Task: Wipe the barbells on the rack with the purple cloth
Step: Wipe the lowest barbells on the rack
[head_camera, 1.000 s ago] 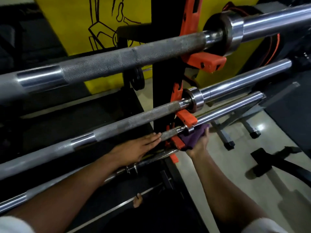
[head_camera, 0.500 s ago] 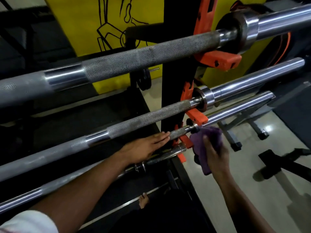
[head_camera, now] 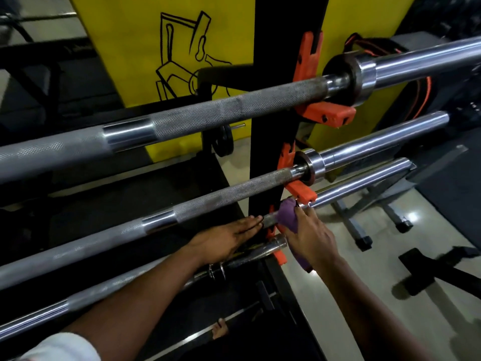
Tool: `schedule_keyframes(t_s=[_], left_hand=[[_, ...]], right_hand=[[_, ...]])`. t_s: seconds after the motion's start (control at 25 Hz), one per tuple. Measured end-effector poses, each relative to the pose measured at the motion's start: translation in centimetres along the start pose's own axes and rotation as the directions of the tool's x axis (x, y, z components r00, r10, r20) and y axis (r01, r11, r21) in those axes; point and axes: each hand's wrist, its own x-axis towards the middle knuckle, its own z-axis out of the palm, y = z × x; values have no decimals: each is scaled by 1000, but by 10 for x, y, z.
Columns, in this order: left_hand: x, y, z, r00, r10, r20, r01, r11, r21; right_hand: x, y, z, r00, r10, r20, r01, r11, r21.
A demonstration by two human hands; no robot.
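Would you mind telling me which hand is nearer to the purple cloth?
Right. The right hand grips the purple cloth against the third barbell; the left hand lies flat on that bar, just left of the cloth.

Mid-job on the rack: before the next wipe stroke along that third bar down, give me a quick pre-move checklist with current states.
1. Purple cloth in the right hand: ok, fingers curl round it.
2. Cloth on the third barbell: ok, wrapped over the bar beside the orange rack hook.
3. Left hand steadying: ok, fingers straight, lying flat along the same bar left of the black upright.
4. Sleeve to the right free for a stroke: ok, nothing on it.
5. Bar seated in its hook: cannot tell, cloth and hand hide it.
6. Dirt left on the bar: cannot tell, too dim.
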Motion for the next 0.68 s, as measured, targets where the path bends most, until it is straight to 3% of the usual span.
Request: schedule_keyframes(t_s=[0.16, 0.24, 0.32, 0.44, 0.68], left_hand=[[1, -1, 3, 1000, 17, -26, -16, 1000, 18], [0, -1, 2, 999, 14, -33, -14, 1000, 23], [0, 0, 0, 1000, 14, -24, -14, 1000, 8], [-1, 3, -4, 1000, 16, -16, -16, 1000, 13], [-3, 8, -9, 1000, -25, -19, 26, 999, 29]], right_hand=[[27, 1, -34, 943, 100, 317, -104, 995, -6], [35, 5, -46, 907, 137, 399, -134, 990, -36], [31, 4, -54, 911, 147, 385, -145, 989, -35], [21, -3, -51, 966, 91, 242, -90, 996, -16], [20, 13, -42, 922, 40, 385, -112, 979, 167]])
